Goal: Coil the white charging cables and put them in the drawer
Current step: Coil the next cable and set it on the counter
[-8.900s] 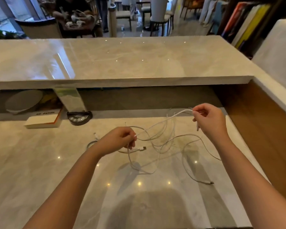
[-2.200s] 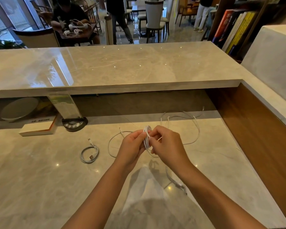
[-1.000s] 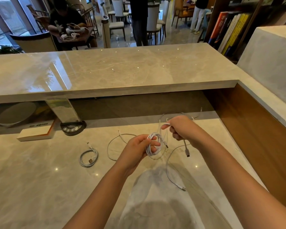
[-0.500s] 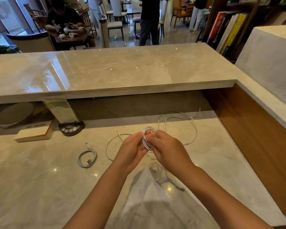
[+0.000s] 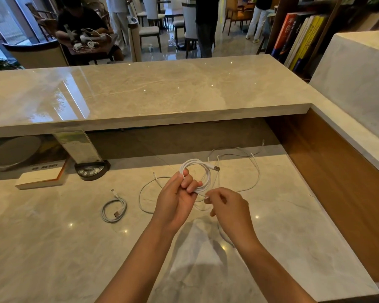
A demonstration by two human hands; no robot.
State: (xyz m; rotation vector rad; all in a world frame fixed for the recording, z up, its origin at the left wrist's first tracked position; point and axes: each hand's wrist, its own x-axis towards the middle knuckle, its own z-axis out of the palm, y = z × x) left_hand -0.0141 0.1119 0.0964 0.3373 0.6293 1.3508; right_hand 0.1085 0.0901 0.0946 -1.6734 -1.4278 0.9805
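Observation:
My left hand holds a white cable coil upright above the marble desk, its USB plug sticking out to the right. Just to its right, my right hand pinches the loose tail of that same cable. A finished small coil lies flat on the desk to the left. One loose white cable curves beside my left hand, and another loose cable sprawls behind the hands toward the back wall. No drawer is in view.
A raised marble counter overhangs the back of the desk. Under it sit a black round device, a white book and a pale round plate. A wooden side panel borders the right. People and chairs fill the room beyond.
My right hand has pulled away from the coil toward me and to the right, drawing out the cable's tail. The coil now shows open in my left hand.

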